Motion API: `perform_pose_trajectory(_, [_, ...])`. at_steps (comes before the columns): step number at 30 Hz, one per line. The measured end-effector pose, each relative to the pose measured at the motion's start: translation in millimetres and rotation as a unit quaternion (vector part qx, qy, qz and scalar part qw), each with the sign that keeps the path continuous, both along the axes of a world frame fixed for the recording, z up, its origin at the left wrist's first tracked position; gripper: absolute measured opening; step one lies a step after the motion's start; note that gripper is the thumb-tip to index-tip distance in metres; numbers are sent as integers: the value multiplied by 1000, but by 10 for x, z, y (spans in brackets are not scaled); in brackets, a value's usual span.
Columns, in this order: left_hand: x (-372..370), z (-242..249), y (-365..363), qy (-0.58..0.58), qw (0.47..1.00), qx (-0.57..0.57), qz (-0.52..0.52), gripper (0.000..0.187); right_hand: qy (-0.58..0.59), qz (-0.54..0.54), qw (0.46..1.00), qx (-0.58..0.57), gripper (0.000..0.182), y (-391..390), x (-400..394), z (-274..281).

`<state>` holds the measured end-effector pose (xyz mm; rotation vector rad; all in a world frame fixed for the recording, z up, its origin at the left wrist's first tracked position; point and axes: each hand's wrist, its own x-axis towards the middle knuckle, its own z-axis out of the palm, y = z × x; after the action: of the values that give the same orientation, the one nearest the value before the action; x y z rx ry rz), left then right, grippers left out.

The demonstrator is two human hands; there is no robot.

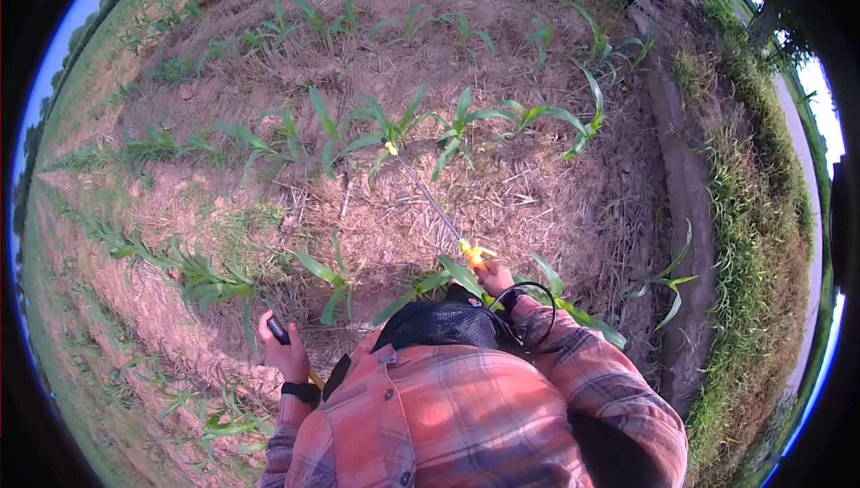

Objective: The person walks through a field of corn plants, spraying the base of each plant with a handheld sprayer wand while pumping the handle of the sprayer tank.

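My right hand (495, 279) grips the yellow handle (475, 254) of a thin spray wand (430, 200). The wand reaches up and left to a yellow tip (391, 148) held at a young corn plant (394, 128). A black hose (536, 304) loops from the handle back toward my plaid sleeve. My left hand (285, 352) is closed on a small dark handle (279, 330) at my left side, a black watch on the wrist. A black mesh pouch (443, 324) hangs on my chest.
Rows of young corn (269, 143) cross dry, straw-covered soil. More plants (202, 278) stand close on my left and by my right arm (667, 286). A dirt furrow (685, 201) and a grassy bank (761, 219) run along the right.
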<state>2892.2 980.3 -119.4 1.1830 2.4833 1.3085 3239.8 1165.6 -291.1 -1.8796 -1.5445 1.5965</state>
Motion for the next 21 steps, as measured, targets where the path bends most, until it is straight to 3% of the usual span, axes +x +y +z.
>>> perform_pose_trajectory(2, [161,133,359,-16,1000,-14,-11,41,-39,-54,995,71,23,251,309,-133])
perform_pose_trajectory(4, [307,219,698,-150,987,-50,15,38,-46,-139,988,46,22,529,617,-146])
perform_pose_trajectory(5, [290,131,785,-63,997,-37,-16,39,-32,-194,978,70,21,649,759,-216])
perform_pose_trajectory(6, [324,147,887,-65,997,-35,-21,39,-36,-220,973,57,21,795,924,-245])
perform_pose_trajectory(8, [387,203,1044,-112,993,-28,-25,42,19,-321,946,25,21,1048,1139,34])
perform_pose_trajectory(10, [373,150,1085,-173,985,-20,-10,43,60,-380,922,48,22,1276,1436,-55])
perform_pose_trajectory(12, [390,326,1122,-36,999,-28,-24,43,52,-435,896,70,24,1478,1686,-55])
perform_pose_trajectory(16, [621,944,1141,-97,993,64,10,45,23,-495,859,130,30,1835,1996,85])
perform_pose_trajectory(18, [521,930,1006,-121,989,49,65,45,39,-487,864,123,31,1957,2216,-71])
perform_pose_trajectory(20, [474,918,1197,-69,997,5,22,43,27,-496,858,131,33,2066,2295,-214])
perform_pose_trajectory(21, [417,723,1414,12,1000,-25,-6,42,40,-495,861,113,33,2070,2340,-187])
